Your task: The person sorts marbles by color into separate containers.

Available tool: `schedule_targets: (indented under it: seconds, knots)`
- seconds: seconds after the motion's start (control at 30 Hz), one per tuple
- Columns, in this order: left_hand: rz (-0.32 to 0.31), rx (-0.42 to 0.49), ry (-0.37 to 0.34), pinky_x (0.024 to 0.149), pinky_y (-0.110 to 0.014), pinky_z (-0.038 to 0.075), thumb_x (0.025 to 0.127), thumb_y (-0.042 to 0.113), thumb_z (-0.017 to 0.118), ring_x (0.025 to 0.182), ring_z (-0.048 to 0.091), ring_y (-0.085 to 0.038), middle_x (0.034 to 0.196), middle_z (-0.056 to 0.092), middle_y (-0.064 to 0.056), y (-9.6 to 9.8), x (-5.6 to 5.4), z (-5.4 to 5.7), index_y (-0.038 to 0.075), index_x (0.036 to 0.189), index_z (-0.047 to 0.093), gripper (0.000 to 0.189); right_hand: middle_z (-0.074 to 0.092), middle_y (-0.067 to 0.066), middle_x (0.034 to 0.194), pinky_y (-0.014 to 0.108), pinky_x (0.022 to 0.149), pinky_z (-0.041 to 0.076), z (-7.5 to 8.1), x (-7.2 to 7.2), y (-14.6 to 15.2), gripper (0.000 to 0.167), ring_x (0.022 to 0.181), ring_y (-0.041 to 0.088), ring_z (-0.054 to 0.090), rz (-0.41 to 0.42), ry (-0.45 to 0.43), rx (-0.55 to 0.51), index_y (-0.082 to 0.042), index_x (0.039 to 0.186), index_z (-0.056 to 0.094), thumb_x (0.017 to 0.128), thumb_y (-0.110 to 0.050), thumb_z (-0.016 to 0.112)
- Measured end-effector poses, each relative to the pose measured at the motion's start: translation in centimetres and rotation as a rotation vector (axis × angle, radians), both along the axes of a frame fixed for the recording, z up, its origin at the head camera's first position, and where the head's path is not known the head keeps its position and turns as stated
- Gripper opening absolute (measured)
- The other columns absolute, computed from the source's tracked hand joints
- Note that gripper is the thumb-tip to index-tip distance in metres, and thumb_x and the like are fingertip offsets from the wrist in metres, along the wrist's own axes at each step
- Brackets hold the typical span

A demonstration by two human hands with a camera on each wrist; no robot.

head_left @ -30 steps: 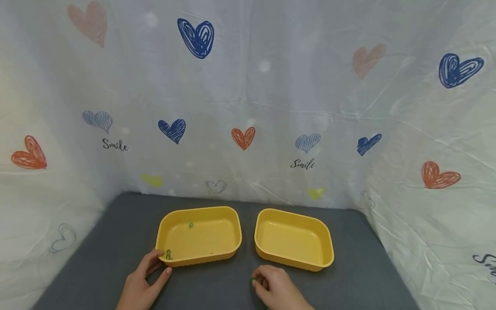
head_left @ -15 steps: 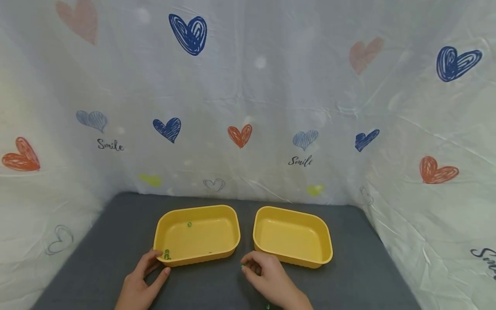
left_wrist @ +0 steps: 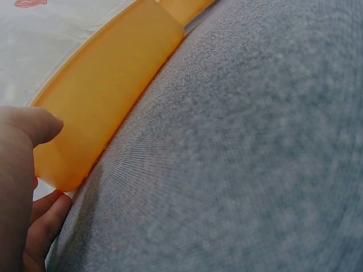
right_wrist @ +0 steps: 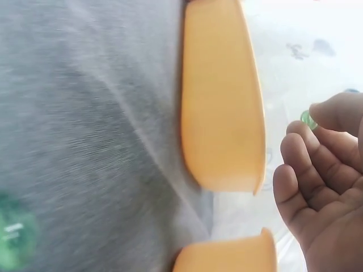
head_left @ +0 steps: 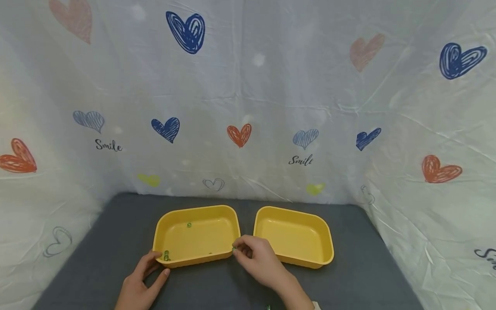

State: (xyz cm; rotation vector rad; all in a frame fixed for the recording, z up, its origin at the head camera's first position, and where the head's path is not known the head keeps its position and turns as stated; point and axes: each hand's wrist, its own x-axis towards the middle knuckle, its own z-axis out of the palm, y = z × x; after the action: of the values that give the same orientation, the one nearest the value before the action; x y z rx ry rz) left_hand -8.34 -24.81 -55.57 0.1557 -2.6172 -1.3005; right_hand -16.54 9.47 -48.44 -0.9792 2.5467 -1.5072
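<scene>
My right hand (head_left: pixel 257 260) pinches a small green glass marble (right_wrist: pixel 308 119) between thumb and fingertip. It is raised at the front right corner of the left yellow tray (head_left: pixel 201 211). My left hand (head_left: pixel 141 280) holds that tray by its front left corner, a fingertip over the rim and the thumb (left_wrist: pixel 42 126) in front of the wall. Inside the tray, green marbles (head_left: pixel 166 254) are gathered near my left fingers, and another marble (head_left: pixel 189 224) lies toward the back. One more marble (right_wrist: pixel 14 232) rests on the grey cloth beneath my right arm.
A second yellow tray (head_left: pixel 298 241) stands to the right, close behind my right hand, with a narrow gap between the trays. Grey cloth (head_left: pixel 209 286) covers the table. A white curtain (head_left: pixel 271 99) printed with hearts hangs behind and at both sides.
My right hand has moved up and left with the marble, from the table front to the left tray's right corner. The marble on the cloth has come into view. My left hand stays put.
</scene>
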Motion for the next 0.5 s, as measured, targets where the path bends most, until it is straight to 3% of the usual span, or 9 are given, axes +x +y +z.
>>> schedule_targets:
  seconds: [0.07,0.27,0.5]
  knots:
    - [0.002,-0.003,-0.003,0.098,-0.052,0.064,0.104,0.021,0.080,0.123,0.072,-0.039,0.148,0.063,-0.022,0.0,0.0,0.0,0.015,0.145,0.057,0.048,0.077,0.001,0.098,0.025,0.071,0.062,0.2,-0.4,-0.5,0.009,0.082,0.004,0.067,-0.001,0.007,-0.006,-0.014,0.115,0.078,0.107,-0.014,0.073]
    - [0.003,-0.004,0.009,0.097,-0.050,0.064,0.103,0.019,0.081,0.122,0.073,-0.039,0.146,0.064,-0.019,0.1,0.1,-0.1,0.014,0.145,0.057,0.048,0.074,-0.011,0.097,0.026,0.074,0.063,0.1,-1.5,-1.6,0.011,0.084,0.006,0.068,-0.026,-0.029,-0.018,-0.015,0.116,0.079,0.109,-0.019,0.072]
    - [0.002,-0.007,0.028,0.096,-0.050,0.065,0.104,0.021,0.081,0.122,0.073,-0.038,0.144,0.066,-0.018,0.1,0.0,0.0,0.015,0.145,0.057,0.047,0.073,-0.009,0.093,0.025,0.073,0.061,0.1,-2.5,-3.0,0.009,0.081,0.008,0.066,-0.064,-0.042,-0.030,-0.015,0.114,0.079,0.108,-0.018,0.073]
